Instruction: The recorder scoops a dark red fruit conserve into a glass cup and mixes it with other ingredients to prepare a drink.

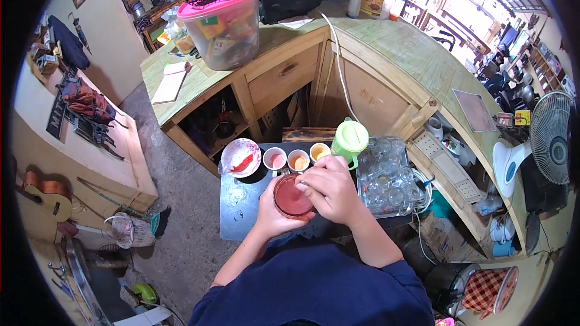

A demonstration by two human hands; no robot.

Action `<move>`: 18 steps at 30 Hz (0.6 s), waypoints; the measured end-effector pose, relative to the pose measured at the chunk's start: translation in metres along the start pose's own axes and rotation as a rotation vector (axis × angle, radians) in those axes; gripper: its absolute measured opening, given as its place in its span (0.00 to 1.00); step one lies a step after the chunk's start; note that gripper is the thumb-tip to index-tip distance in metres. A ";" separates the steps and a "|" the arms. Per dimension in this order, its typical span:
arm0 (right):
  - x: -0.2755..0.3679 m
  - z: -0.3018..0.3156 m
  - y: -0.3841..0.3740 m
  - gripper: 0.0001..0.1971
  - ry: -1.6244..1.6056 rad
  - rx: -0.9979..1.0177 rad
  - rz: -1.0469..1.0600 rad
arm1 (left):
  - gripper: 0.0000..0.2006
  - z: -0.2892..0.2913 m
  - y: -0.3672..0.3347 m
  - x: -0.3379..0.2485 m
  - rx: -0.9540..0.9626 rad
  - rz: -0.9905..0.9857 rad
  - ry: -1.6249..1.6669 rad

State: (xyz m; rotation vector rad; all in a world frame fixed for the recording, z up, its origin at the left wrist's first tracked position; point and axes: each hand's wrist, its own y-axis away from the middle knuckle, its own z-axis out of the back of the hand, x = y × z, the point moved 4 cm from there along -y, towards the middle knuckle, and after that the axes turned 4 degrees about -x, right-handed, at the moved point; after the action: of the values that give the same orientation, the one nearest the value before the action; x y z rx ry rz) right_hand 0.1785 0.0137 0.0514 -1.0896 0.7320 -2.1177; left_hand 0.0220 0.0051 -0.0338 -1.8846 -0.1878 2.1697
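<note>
Standing surface: small dark table [232,205], beside an L-shaped green-topped wooden counter [386,48].
Landmark: green jug [349,139].
Red-filled cup [291,197]: nearer the person than the jug.
Left hand [272,214]: wrapped around the cup's side.
Right hand [331,188]: curled fingers on the cup's rim.
Three small cups [298,160]: left of the jug.
</note>
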 end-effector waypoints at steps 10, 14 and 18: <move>-0.005 0.000 0.002 0.07 -0.083 0.091 -0.056 | 0.42 -0.002 -0.001 -0.003 0.016 0.000 0.013; -0.003 -0.001 0.000 0.07 -0.278 0.060 -0.124 | 0.42 -0.004 0.000 0.001 0.026 0.006 0.042; -0.003 0.003 0.000 0.07 -0.009 0.041 -0.009 | 0.42 -0.004 0.001 0.002 0.016 -0.021 -0.010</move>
State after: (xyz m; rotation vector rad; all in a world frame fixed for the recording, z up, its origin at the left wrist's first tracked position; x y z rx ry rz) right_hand 0.1822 0.0153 0.0518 -1.0815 0.6779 -2.1252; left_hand 0.0252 0.0046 -0.0362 -1.8549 -0.1905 2.1605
